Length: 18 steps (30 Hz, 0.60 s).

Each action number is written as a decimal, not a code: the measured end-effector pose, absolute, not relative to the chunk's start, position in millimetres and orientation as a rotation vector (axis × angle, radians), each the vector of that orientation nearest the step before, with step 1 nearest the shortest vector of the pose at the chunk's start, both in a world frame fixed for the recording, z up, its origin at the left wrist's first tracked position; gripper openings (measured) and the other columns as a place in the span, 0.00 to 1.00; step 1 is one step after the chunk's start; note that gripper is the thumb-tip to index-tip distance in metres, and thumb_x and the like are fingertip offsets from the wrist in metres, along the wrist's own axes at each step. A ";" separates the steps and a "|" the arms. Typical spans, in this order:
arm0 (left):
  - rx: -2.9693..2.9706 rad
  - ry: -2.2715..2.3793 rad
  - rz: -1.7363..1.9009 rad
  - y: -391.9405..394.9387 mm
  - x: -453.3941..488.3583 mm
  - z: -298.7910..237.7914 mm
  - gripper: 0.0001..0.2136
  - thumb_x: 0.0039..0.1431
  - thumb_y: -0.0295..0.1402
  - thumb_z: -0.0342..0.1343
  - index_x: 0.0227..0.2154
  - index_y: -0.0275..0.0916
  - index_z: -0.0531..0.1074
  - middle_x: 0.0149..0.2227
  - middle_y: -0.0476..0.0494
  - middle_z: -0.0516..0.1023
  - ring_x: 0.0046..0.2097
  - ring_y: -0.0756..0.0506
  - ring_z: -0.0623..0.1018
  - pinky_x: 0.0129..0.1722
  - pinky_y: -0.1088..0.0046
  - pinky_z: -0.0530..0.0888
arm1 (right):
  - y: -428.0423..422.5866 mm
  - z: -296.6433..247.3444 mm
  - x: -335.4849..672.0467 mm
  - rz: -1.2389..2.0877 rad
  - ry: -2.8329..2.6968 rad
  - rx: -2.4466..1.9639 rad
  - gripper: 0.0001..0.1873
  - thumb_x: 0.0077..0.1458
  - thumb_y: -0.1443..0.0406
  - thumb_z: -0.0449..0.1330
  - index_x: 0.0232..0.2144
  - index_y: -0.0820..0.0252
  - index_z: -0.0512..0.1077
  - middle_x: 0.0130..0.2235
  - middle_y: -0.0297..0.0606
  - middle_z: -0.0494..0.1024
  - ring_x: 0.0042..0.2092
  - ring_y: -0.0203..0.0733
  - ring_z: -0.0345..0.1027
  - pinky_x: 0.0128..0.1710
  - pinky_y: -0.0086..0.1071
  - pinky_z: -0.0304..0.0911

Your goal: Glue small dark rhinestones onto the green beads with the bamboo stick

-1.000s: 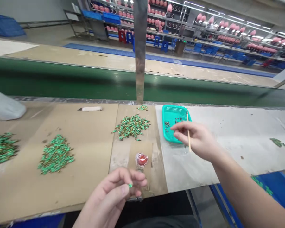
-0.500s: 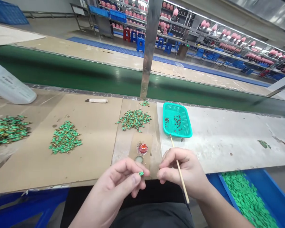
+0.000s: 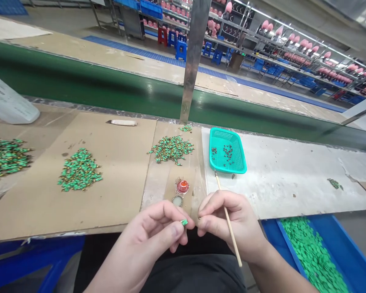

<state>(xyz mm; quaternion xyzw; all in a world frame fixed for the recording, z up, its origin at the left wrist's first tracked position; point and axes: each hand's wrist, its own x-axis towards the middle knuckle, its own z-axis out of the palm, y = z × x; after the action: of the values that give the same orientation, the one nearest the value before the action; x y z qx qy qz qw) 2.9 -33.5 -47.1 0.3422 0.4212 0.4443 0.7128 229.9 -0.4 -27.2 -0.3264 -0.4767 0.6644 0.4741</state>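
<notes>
A small green piece (image 3: pixel 184 222) sits between the thumb and index finger of the left hand (image 3: pixel 154 230), low over the counter's (image 3: pixel 118 191) near edge. That grip is pinched narrow on it, the other fingers curled behind. Just beside it, the right hand (image 3: pixel 236 219) has thumb and index finger pinched together, with a tiny dark speck at their tips too small to make out; the same grip holds a thin wooden stick (image 3: pixel 228 219), slanted, its dark tip pointing towards a turquoise basket (image 3: pixel 243 169).

Beyond the fingers lie a round dish (image 3: pixel 177 201) with pale contents and, just behind it, a small red-filled container (image 3: pixel 183 186). Farther back spreads a heap of green-and-gold pieces (image 3: pixel 172 149), with a smaller cluster (image 3: pixel 185 128) behind. The basket, right of the heap, holds scattered dark bits (image 3: pixel 228 152).

To the left are a triangular pile (image 3: pixel 80 170), another pile (image 3: pixel 7 156) and a knife with a whitish handle (image 3: pixel 123 122). At lower right, a blue bin (image 3: pixel 352 249) contains many green flat pieces (image 3: pixel 314 252). A metal post (image 3: pixel 195 57) rises past the counter's far edge.
</notes>
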 end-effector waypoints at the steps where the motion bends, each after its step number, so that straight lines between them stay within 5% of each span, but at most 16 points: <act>1: 0.752 0.932 0.980 -33.1 2.9 -47.0 0.16 0.64 0.52 0.82 0.34 0.46 0.92 0.34 0.45 0.87 0.34 0.47 0.78 0.33 0.77 0.76 | -0.8 -27.5 230.4 1.649 -1.153 -0.790 0.11 0.58 0.69 0.88 0.36 0.54 0.89 0.35 0.32 0.92 0.32 0.37 0.90 0.33 0.23 0.84; 10: 0.725 0.939 0.973 -35.3 0.3 -51.9 0.15 0.64 0.51 0.83 0.34 0.46 0.92 0.34 0.46 0.87 0.34 0.48 0.78 0.33 0.79 0.76 | -6.1 -26.2 232.5 1.528 -1.313 -0.845 0.05 0.71 0.70 0.78 0.45 0.54 0.91 0.39 0.35 0.94 0.37 0.38 0.94 0.40 0.23 0.87; 18: 0.708 0.934 0.916 -38.8 3.6 -50.0 0.18 0.64 0.54 0.82 0.33 0.45 0.90 0.33 0.46 0.88 0.32 0.48 0.79 0.32 0.78 0.74 | -3.2 -21.2 233.9 0.956 -1.790 -0.856 0.04 0.76 0.66 0.75 0.42 0.56 0.86 0.38 0.37 0.92 0.38 0.39 0.88 0.41 0.28 0.82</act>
<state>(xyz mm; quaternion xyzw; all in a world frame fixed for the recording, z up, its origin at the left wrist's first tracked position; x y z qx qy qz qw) 3.6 -38.8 -50.0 0.3221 0.4251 0.4169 0.7361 233.9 -3.2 -21.2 -0.3467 -0.7247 0.3871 0.4525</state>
